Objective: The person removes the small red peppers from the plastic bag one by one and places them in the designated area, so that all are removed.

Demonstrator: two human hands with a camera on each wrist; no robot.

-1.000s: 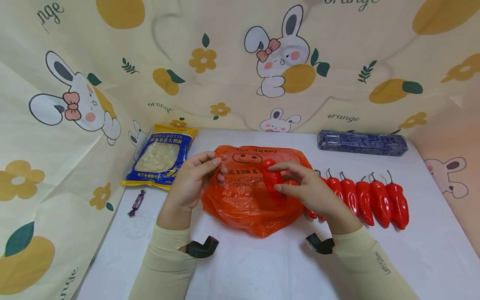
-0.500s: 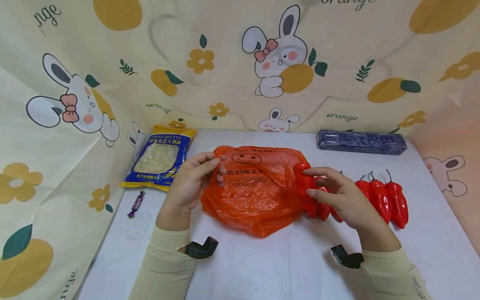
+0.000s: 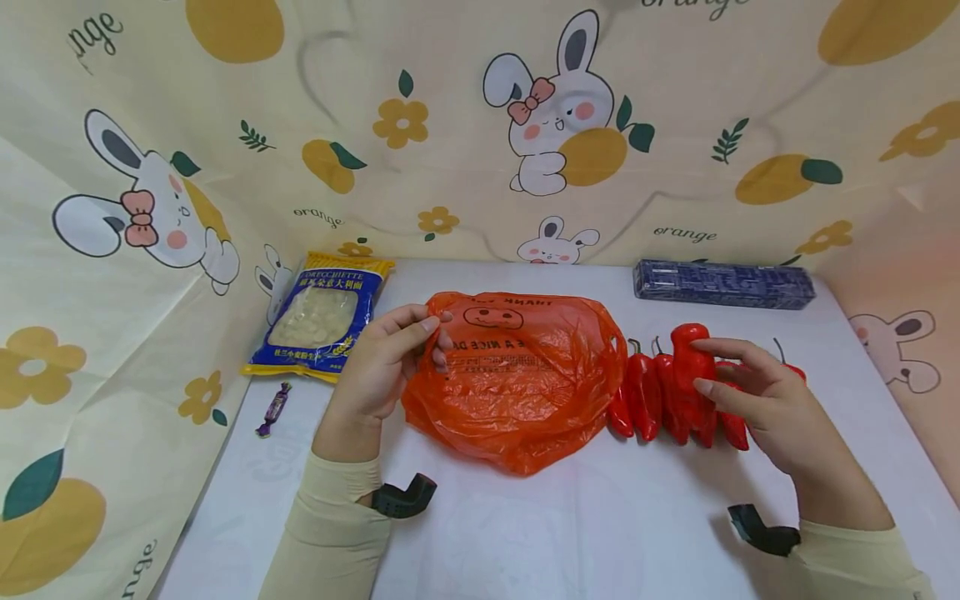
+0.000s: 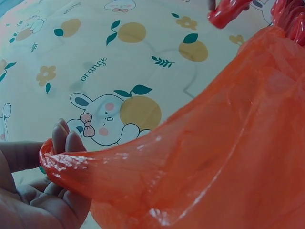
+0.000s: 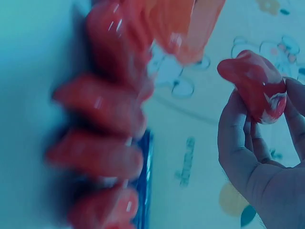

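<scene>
My left hand pinches the upper left part of an orange-red plastic bag between thumb and fingers. In the left wrist view the bag stretches rightward from a bunched end in those fingers. My right hand holds a glossy red pepper upright, thumb on one side and fingers on the other. Behind and below it, a row of similar red peppers lies along the bag's right side, partly hidden by the right hand. The right wrist view shows the held pepper apart from the row.
A blue and yellow pasta packet lies at the back left, with a purple wrapped candy in front of it. A long dark blue box sits at the back right. A printed cloth hangs behind the white tabletop.
My right hand has moved the pepper rightward, from in front of the bag to over the pepper row. The left hand keeps its grip on the bag in the same place.
</scene>
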